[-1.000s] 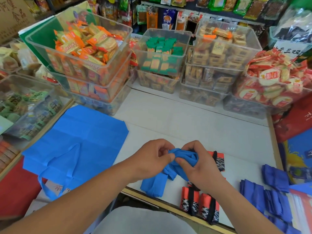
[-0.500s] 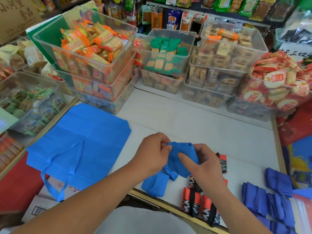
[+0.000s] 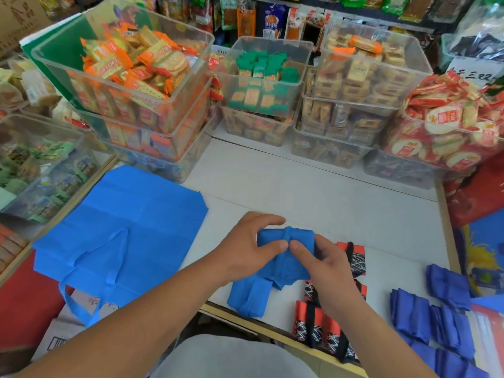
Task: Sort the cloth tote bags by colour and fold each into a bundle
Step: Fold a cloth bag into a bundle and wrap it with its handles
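Flat blue tote bag [image 3: 120, 227] lies spread at the worktop [image 3: 313, 192] left edge, with its handles and lower part hanging off the near-left corner. Your left hand [image 3: 251, 248] grips the blue bundle [image 3: 283, 257] from its left side: fingers curled over the top, thumb pressed at the middle band. The bundle sits mid-worktop near the front edge, and its loose strap end trails down to that edge. Your right hand [image 3: 327, 271] grips the bundle's right side, thumb tip touching the left thumb. So both hands are together, clamped on one bundle. Red-and-black bundles [image 3: 319, 326] lie just right of it, partly under your right wrist, along the near edge. Dark blue bundles [image 3: 425, 315] are stacked at the near-right corner. Clear bins [image 3: 268, 85] of snacks line the far edge.
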